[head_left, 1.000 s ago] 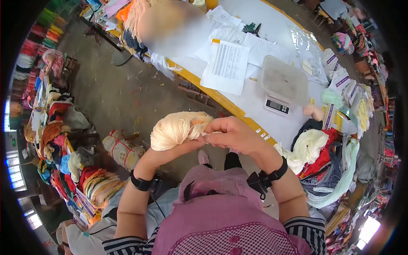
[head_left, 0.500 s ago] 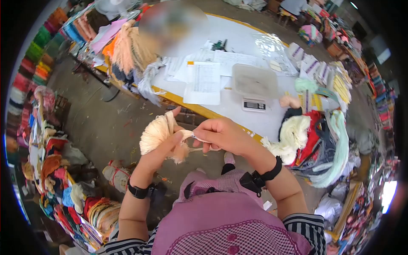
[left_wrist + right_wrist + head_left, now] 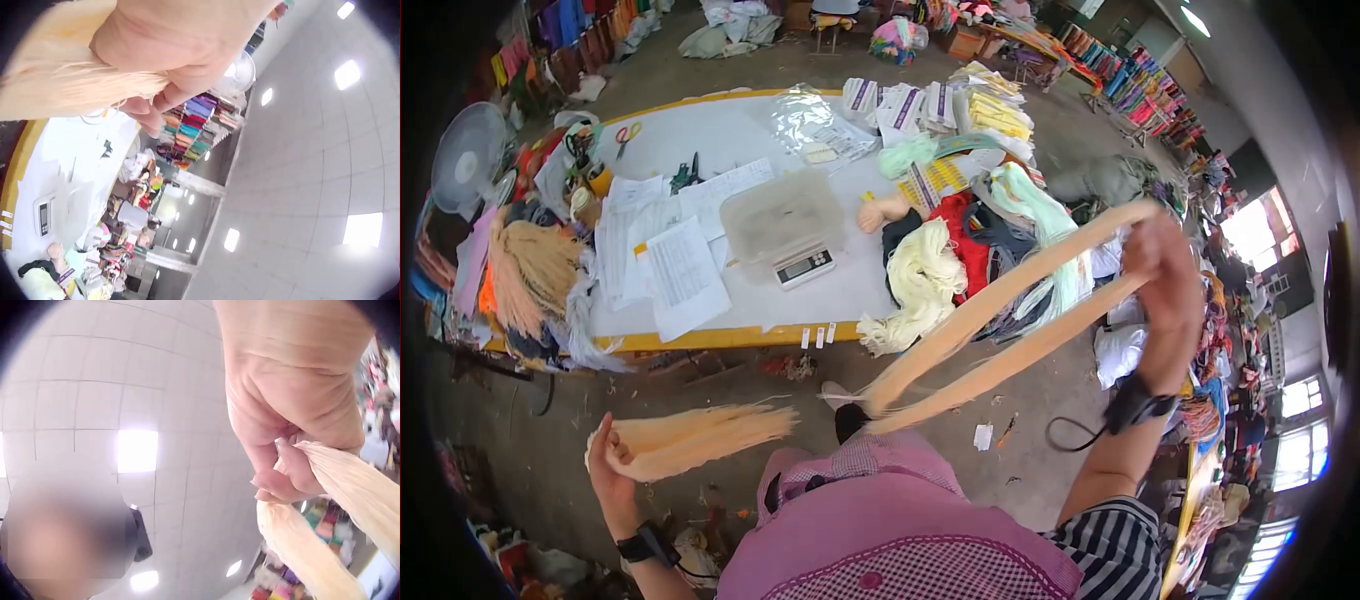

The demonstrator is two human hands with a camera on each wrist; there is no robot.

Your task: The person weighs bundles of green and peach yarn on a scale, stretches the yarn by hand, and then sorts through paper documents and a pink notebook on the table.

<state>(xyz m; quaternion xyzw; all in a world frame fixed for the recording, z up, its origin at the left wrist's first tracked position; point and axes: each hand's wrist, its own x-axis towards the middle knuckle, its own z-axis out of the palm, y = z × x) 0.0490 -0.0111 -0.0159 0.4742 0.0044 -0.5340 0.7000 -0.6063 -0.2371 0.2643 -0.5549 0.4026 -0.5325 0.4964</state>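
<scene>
My left hand (image 3: 612, 475), low on the left in the head view, grips one end of a peach yarn bundle (image 3: 710, 440) whose loose ends fan out toward the middle. In the left wrist view the strands (image 3: 56, 87) run out from under the fingers. Raised far to the right, my right hand (image 3: 1168, 275) holds a long looped peach skein (image 3: 990, 300). Its two lengths slope down to a narrow end above the apron. Up close in the right wrist view, the curled fingers (image 3: 290, 469) hook through the skein's loop (image 3: 356, 487).
A table (image 3: 790, 120) ahead carries a scale (image 3: 805, 268) with a clear plastic tub (image 3: 785, 215), papers (image 3: 685, 280) and scissors (image 3: 628, 138). Skeins of cream yarn (image 3: 925, 275) and other colours are heaped on its right. A fan (image 3: 470, 160) stands at the far left.
The hands were close together on the bunched peach yarn; now they are far apart, left hand low left, right hand high right, with the yarn stretched out long. The view has turned rightward.
</scene>
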